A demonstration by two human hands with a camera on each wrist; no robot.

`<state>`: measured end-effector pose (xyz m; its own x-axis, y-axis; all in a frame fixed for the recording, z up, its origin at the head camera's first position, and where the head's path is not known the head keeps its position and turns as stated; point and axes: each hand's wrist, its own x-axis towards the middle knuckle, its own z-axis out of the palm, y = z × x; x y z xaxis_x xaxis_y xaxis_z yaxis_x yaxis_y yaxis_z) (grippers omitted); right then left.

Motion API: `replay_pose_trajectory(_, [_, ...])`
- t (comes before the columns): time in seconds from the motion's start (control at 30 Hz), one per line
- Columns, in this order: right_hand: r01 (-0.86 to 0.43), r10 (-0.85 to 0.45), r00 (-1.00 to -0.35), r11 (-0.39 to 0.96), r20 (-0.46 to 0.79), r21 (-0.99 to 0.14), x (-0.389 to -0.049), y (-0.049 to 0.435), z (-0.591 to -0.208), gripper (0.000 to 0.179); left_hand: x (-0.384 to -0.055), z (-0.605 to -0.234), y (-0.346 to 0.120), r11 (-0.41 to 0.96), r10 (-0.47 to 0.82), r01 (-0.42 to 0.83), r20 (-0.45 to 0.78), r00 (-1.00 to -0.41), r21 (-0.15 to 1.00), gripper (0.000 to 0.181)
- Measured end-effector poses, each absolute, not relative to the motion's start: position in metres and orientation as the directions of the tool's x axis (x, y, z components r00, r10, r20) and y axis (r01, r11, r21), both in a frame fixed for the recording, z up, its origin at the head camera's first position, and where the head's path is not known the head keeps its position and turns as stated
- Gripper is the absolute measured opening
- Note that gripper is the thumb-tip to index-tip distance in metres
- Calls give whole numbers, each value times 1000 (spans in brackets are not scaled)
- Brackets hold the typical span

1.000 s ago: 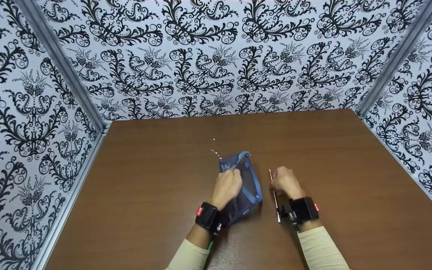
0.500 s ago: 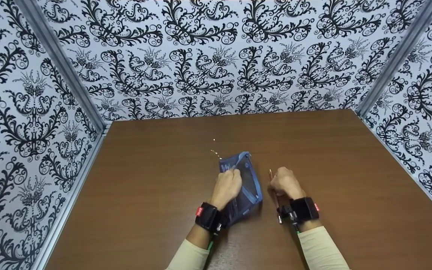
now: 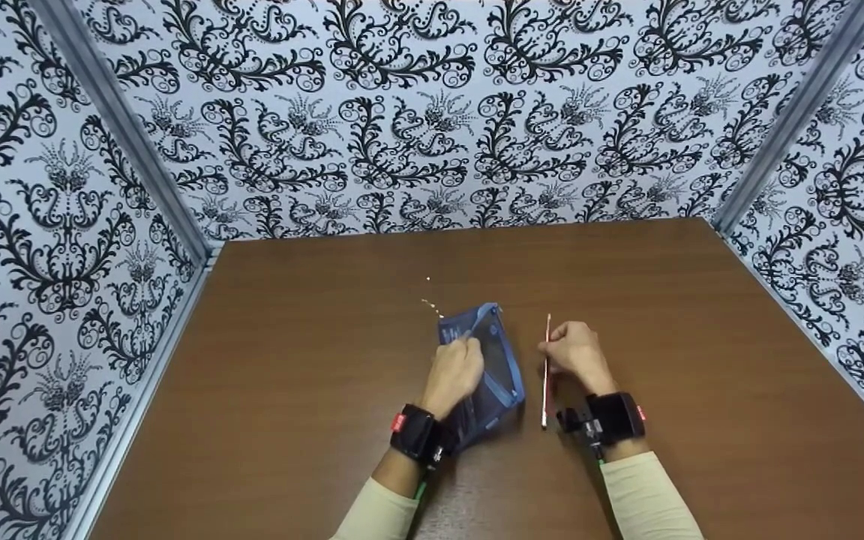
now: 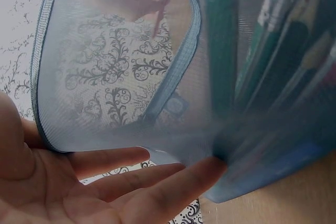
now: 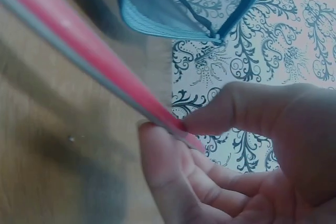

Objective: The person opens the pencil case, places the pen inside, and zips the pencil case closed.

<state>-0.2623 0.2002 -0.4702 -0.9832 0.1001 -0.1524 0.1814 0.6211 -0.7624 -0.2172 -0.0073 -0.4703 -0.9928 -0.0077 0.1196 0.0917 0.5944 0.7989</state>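
Note:
My left hand (image 3: 456,375) grips the blue mesh zip pouch (image 3: 503,360), which stands tilted over the table with its zipped edge toward the right. Through the mesh in the left wrist view, green pencils (image 4: 252,51) show inside the pouch, some with sharpened tips. To the right of it, my right hand (image 3: 576,351) pinches a slim red pencil (image 3: 546,382) between thumb and fingertips. That pencil points away from me and is apart from the pouch. In the right wrist view, thumb and index finger meet on the pencil's red and grey side (image 5: 100,51).
Brown wooden table (image 3: 312,390) lies under both hands. Small bright specks (image 3: 432,306) lie beyond the pouch's far left corner. Patterned black-and-white panels (image 3: 417,120) with grey metal posts (image 3: 132,135) close off the back and sides.
My right hand has shifted slightly forward and raised the pencil, which now shows more of its length and has swung a little. The left hand and pouch look unmoved.

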Motion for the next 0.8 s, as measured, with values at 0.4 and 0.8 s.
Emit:
replay_pose_trajectory(0.4, [100,196,-980,403,-21,-910,-261,202,-454,26,-216,-470,-7,605,-10,87,117,-993,791,41])
replay_pose_trajectory(0.8, [20,246,-968,250,44,-968,-261,200,-450,24,-216,-470,-6,617,-5,87,115,-993,782,43])
